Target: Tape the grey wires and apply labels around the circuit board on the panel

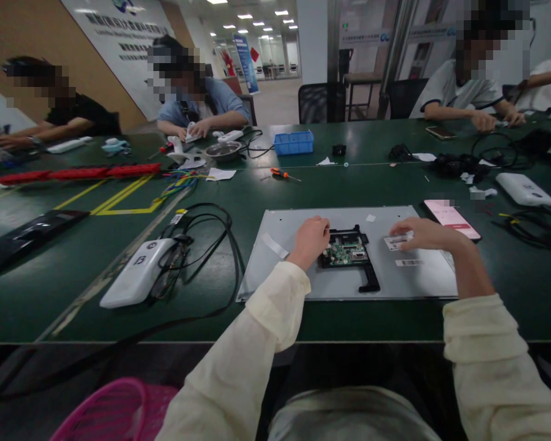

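Observation:
A grey flat panel (298,282) lies on the green table in front of me. On its middle sits a green circuit board (346,252) in a black frame (370,275). My left hand (310,240) is at the frame's upper left corner, fingers curled together; what they hold, if anything, is hidden. Over the panel's right part, my right hand (416,234) is bent down beside a white label (395,242), its fingertips partly overlapping it; whether they grip anything is unclear. Below that label is a barcode sticker (408,263).
A pink-screened phone (452,219) lies right of the panel. To the left are a white power bank (140,272) and black cables (227,245). Farther back are an orange screwdriver (280,174) and a blue basket (294,143). Several people sit across the table.

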{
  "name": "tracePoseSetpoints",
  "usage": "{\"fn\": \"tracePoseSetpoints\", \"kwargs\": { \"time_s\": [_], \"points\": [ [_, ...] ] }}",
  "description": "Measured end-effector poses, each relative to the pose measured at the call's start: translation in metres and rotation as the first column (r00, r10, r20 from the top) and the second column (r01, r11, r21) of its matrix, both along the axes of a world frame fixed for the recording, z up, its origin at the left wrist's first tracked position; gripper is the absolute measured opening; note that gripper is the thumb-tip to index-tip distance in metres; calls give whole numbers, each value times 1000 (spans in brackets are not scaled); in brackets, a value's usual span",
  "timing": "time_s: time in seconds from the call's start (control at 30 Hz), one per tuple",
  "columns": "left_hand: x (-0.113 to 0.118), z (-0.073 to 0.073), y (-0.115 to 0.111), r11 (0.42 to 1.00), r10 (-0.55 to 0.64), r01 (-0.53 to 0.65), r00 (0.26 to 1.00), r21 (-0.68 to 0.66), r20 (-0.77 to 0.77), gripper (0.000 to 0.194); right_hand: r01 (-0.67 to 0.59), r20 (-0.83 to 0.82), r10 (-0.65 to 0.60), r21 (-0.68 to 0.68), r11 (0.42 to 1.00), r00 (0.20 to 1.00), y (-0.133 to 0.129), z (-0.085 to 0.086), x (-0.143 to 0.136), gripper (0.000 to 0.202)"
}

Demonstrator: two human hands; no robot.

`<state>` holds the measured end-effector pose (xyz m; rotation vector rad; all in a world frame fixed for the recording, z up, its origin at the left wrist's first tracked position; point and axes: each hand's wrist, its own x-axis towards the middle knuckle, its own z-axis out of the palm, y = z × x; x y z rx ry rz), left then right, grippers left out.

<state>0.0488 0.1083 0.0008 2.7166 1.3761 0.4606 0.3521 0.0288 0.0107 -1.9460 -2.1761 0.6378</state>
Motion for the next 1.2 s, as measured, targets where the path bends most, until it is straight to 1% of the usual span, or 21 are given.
{"fn": "tracePoseSetpoints", "kwargs": {
  "time_s": [0.13,0.27,0.37,0.5,0.6,0.7,0.8,0.87,0.93,1.03,1.1,1.2],
  "points": [
    [0,0,-1,1000,-2,2,1000,10,-8,18,39,-24,-40,-59,997,999,-5,3,-1,43],
    [0,1,-2,1000,3,-3,1000,13,-18,19,95,-35,-98,-82,992,995,-4,2,2,45],
    [1,2,-2,1000,12,-12,1000,2,-13,20,101,-35,-104,-82,992,994,-2,1,3,42],
    [1,2,-3,1000,12,-12,1000,-12,-5,20,83,28,-81,-57,995,996,-3,3,2,38],
    [1,1,-2,1000,7,-7,1000,0,4,19,80,50,-80,7,997,996,-5,3,-1,30],
    [2,0,-1,1000,1,-1,1000,12,7,18,106,49,-114,141,984,992,-1,0,-9,29],
    [2,1,-2,1000,9,-9,1000,8,5,18,122,41,-143,324,938,989,9,-6,-24,32],
    [2,1,-2,1000,13,-13,1000,-2,1,19,117,63,-154,399,909,986,18,-9,-36,33],
    [2,2,-3,1000,11,-11,1000,-10,-3,20,112,124,-181,428,897,976,25,-12,-48,31],
    [1,3,-3,1000,11,-11,1000,-4,-1,20,101,246,-228,438,893,942,32,-14,-61,27],
    [1,2,-2,1000,5,-5,1000,5,5,20,81,323,-243,442,893,915,34,-15,-67,25],
    [0,2,1,1000,-14,14,1000,10,14,20,66,401,-269,451,890,876,34,-16,-70,29]
  ]
}}
